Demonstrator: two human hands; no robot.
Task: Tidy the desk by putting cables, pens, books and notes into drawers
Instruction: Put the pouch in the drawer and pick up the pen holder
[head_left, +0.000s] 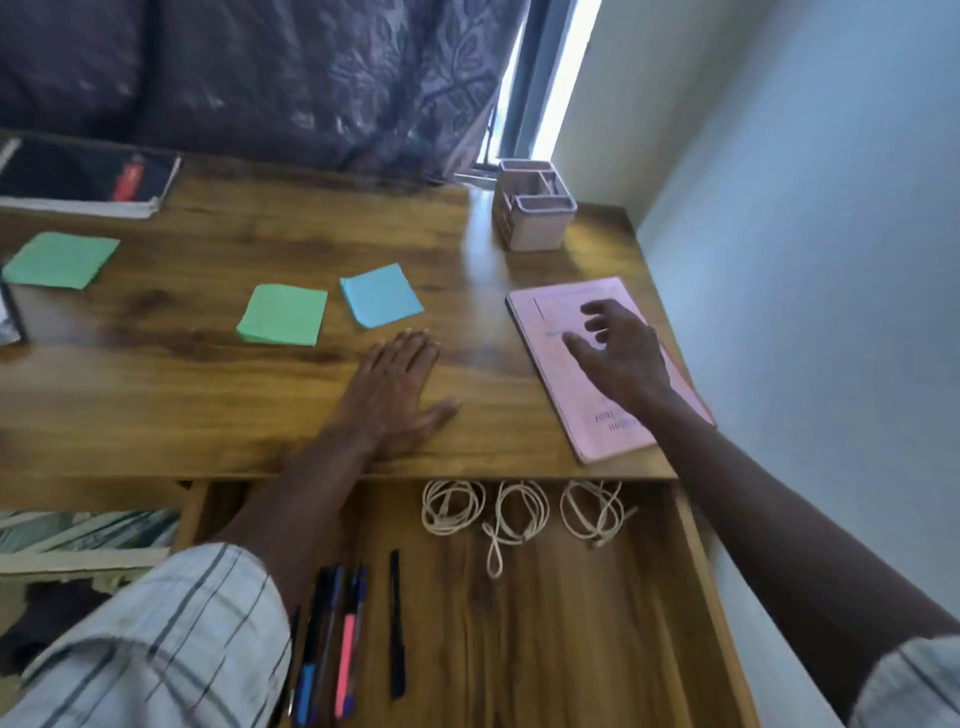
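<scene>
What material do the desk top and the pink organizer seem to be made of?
Desk top: wood or wood-look laminate, with brown grain and a soft sheen reflecting window light. Pink organizer: probably matte plastic, with smooth uniform walls and rounded rims.

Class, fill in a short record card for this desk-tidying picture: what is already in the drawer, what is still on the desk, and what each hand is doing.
In drawer: three coiled white cables; several pens
On desk: pink book; black book; three green and blue note pads; pink organiser
Left hand: flat on the desk, empty
Right hand: open, fingers spread above the pink book; contact unclear
Drawer: pulled open below the desk edge
Still to store: books and notes
</scene>
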